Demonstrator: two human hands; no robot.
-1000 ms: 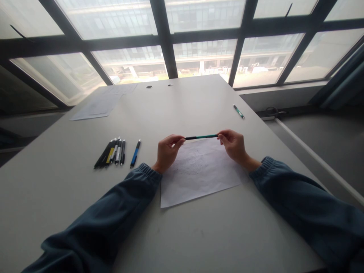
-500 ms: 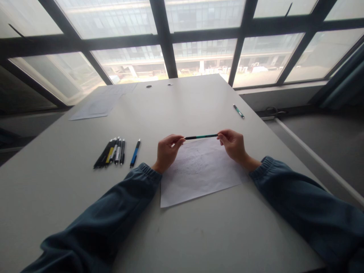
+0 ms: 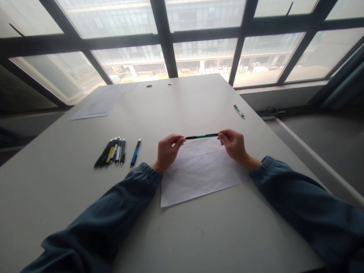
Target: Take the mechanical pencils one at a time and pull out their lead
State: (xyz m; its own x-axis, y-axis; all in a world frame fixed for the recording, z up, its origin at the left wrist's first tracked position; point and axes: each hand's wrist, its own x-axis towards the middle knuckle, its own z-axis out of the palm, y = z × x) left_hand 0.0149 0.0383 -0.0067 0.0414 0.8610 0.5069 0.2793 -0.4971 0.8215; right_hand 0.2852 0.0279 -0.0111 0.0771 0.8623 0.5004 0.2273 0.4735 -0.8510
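A green and black pen is stretched level between my two hands, above the far edge of a sheet of paper. My left hand pinches its pointed end between thumb and fingers. At the other end, the fingertips of my right hand are closed on the pen, next to its clip. Faint marks show on the paper, which lies flat on the table under my wrists.
Left of my hands lie a blue pen and a cluster of several pens. Another green pen rests near the right edge of the white table. More paper lies at the far left, before the windows.
The pen has turned slightly about its length, so its clip now shows along the upper side near my right fingers. Both hands stay in nearly the same place.
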